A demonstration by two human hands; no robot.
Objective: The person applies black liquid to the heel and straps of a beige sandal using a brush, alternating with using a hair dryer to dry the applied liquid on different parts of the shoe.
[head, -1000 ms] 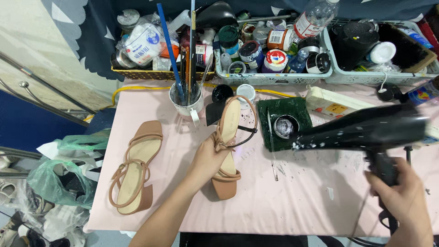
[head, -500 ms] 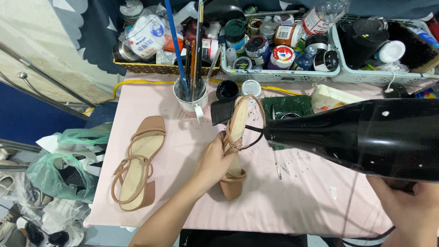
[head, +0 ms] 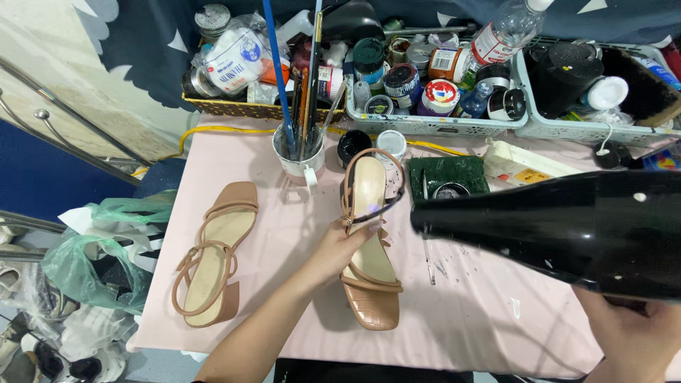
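The left hand reaches in from the bottom edge and has its grip closed around the middle of a tan heeled sandal, fingers curled over the strap by the buckle, so that the shoe lies lengthwise on the pink worktop with its square toe toward the person and its heel end toward the tubs at the back. The right hand shows only at the lower right corner, wrapped around the handle of a black hair dryer; its grip is closed on that handle, though the fingers are mostly hidden under the barrel. The dryer's barrel fills the right side of the view, and its round nozzle points left, just beside the sandal's ankle strap. The matching second sandal lies well apart at the left of the worktop, near the edge, untouched. Behind the held shoe stands a white mug full of brushes and a blue stick, and just to the right of the shoe's heel end is a dark green scrubbing pad with a small round tin on it. Along the back edge sit a pale plastic basket crowded with jars and tins, and a yellow basket with bags and bottles. A green plastic bag hangs beside the worktop at the left.
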